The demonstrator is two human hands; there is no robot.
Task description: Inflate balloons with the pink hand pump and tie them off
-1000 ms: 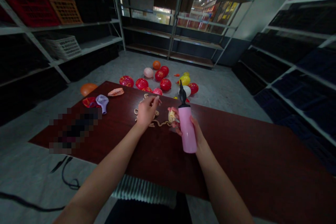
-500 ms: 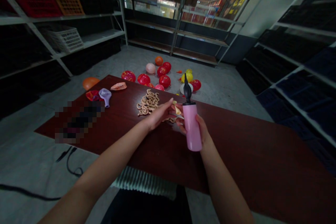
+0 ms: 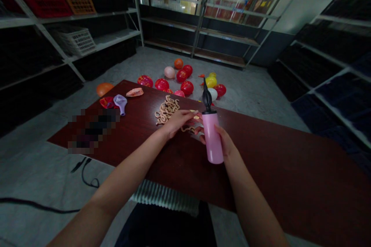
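1. The pink pump (image 3: 213, 139) is standing upright as a smooth, pale pink cylinder, and a black tapered nozzle (image 3: 206, 98) is rising from its top.
2. The right hand (image 3: 225, 144) is wrapping closed around the lower half of the pink pump. Its fingers (image 3: 200, 131) are curling round the pump's left side, with the palm lying behind it.
3. The pink pump is hovering upright over the dark red table (image 3: 275, 170), roughly above the table's middle.
4. A small yellow balloon (image 3: 196, 116), limp and uninflated, is lying just left of the pink pump's top.
5. The left hand (image 3: 178, 120) is reaching in from the left of the pink pump, with its fingertips at the yellow balloon. The view is too small to tell whether they are pinching it or only touching it.
6. A pile of tan balloons (image 3: 166, 109) is lying on the table further left of the pink pump, just beyond the left hand.
7. Flat purple and red balloons (image 3: 116, 102) are lying well to the pump's left.
8. Inflated balloons (image 3: 187, 85) are sitting on the floor beyond the pink pump.
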